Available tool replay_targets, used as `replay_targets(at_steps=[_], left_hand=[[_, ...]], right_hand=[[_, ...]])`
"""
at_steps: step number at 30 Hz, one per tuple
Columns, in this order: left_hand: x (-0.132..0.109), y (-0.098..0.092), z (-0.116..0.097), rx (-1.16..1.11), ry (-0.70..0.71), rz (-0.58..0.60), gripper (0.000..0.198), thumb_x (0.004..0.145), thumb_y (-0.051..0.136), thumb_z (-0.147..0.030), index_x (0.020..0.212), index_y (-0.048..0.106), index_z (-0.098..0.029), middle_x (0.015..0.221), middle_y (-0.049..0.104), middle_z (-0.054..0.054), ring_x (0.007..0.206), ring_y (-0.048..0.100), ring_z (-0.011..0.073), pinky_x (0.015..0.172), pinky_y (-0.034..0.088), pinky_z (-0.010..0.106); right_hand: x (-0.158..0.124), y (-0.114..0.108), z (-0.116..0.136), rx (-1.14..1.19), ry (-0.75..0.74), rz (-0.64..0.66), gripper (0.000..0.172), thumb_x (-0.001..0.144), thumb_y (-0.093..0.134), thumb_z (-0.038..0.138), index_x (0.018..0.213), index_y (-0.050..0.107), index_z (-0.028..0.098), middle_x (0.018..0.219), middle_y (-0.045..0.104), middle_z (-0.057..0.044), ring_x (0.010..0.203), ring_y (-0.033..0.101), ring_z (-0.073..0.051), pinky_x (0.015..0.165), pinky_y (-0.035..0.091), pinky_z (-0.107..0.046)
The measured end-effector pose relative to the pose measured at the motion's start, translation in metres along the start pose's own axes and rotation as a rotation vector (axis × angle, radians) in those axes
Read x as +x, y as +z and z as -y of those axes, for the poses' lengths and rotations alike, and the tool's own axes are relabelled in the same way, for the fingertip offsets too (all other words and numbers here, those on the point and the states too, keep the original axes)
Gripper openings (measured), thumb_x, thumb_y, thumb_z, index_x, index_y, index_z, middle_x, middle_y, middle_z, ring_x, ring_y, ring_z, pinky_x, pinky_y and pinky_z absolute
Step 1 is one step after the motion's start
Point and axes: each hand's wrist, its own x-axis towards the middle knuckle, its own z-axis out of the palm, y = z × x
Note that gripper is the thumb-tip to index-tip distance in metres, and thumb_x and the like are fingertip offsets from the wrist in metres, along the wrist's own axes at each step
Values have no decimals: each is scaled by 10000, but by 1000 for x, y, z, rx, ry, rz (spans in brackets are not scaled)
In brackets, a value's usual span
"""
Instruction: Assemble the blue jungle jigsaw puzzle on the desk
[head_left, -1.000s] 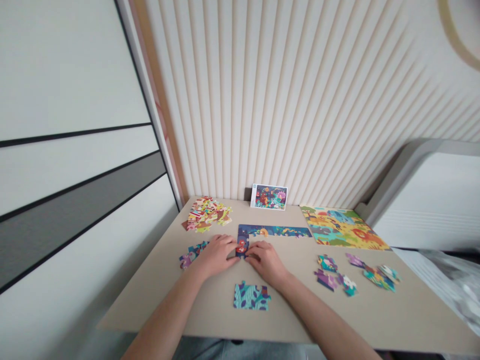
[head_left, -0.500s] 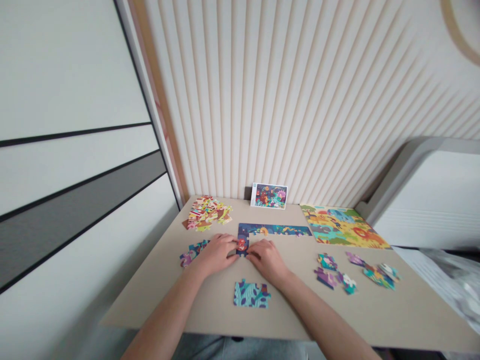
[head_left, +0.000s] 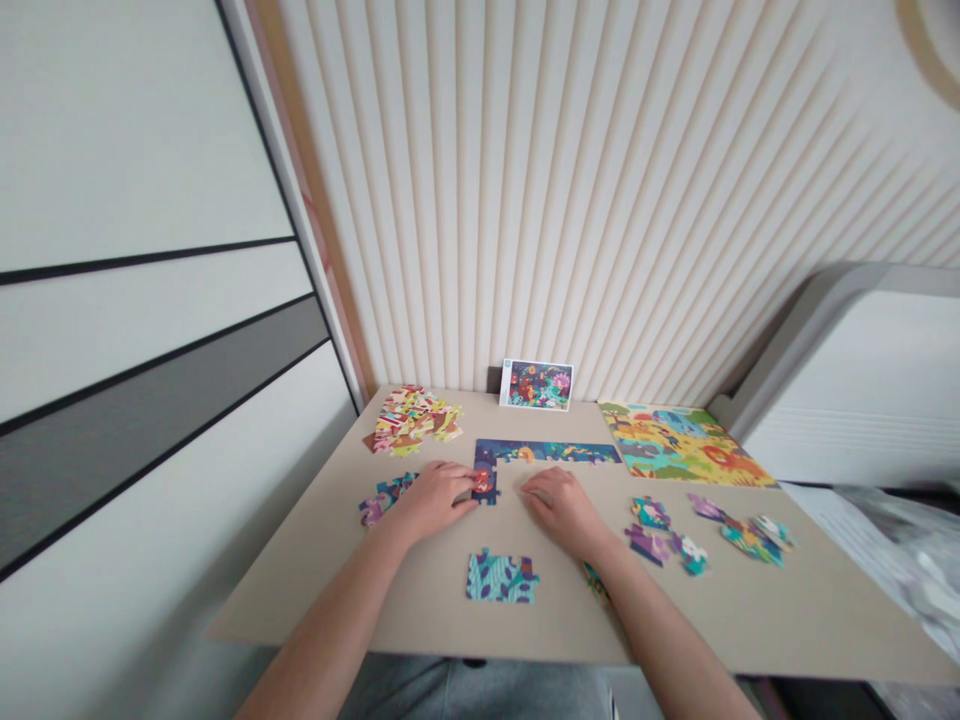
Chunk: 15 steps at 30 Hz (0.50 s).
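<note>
**Q:** How do the hands stand at the table?

**A:** The left forearm (head_left: pixel 330 610) and right forearm (head_left: pixel 645 610) reach in from the bottom of the frame, both hands palm-down. The left hand (head_left: pixel 431 502), open with fingers extended, rests its fingertips (head_left: pixel 466 490) against the lower end of a dark-blue jigsaw section (head_left: pixel 547 453), with no visible grip. The right hand (head_left: pixel 562 510) lies open on the beige tabletop (head_left: pixel 750 625), just right of the section and not touching it.

**Q:** And the pieces?

**A:** The section is an L of interlocked cardboard pieces, its long arm running right, its short foot bearing a red-orange figure. Below it, apart, lies a teal leaf-patterned chunk (head_left: pixel 501 577). To its left are a small purple-and-teal cluster (head_left: pixel 382 498) and, farther back, a loose heap of cream-and-yellow pieces (head_left: pixel 412 420). To its right lie an assembled yellow-and-green animal puzzle (head_left: pixel 682 443) and scattered purple-and-teal pieces (head_left: pixel 705 530). Behind it, a picture card (head_left: pixel 537 385) leans against the ribbed wall panel (head_left: pixel 525 250). A small piece (head_left: pixel 596 583) shows partly under the right forearm.
</note>
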Motion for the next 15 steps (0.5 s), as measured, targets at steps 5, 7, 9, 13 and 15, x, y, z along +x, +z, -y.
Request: replay_targets(at_steps=[5, 7, 9, 13, 15], left_hand=[[1, 1, 3, -7, 14, 10, 259, 940, 674, -326, 1190, 727, -284, 1248, 716, 45, 1170, 639, 235, 1056, 437, 400], [1, 2, 4, -7, 15, 13, 276, 943, 672, -330, 1211, 719, -286, 1250, 718, 43, 1175, 638, 238, 1057, 437, 405], [1, 4, 6, -9, 21, 14, 273, 943, 672, -323, 1209, 721, -284, 1255, 717, 42, 1174, 640, 240, 1059, 437, 411], [2, 9, 11, -29, 36, -1, 285, 938, 677, -310, 1219, 719, -284, 1250, 721, 44, 1173, 643, 241, 1061, 444, 409], [1, 12, 14, -34, 39, -7, 301, 944, 669, -318, 1240, 710, -286, 1251, 721, 47, 1177, 641, 241, 1059, 450, 406]], right_hand=[[0, 4, 4, -30, 6, 30, 149, 986, 585, 228, 973, 733, 232, 988, 750, -46, 983, 644, -203, 921, 438, -350], [0, 5, 7, -42, -3, 39, 147, 987, 585, 230, 960, 729, 234, 973, 748, -41, 977, 642, -202, 924, 429, -352], [-1, 4, 8, -47, -8, 42, 148, 990, 581, 229, 957, 725, 233, 970, 748, -41, 973, 641, -200, 928, 423, -351], [-1, 2, 9, -59, -4, 48, 138, 984, 590, 221, 972, 728, 231, 985, 747, -42, 994, 636, -194, 936, 417, -339], [-1, 1, 9, -66, 0, 52, 135, 978, 597, 216, 981, 731, 232, 987, 747, -41, 1006, 632, -192, 942, 414, -336]])
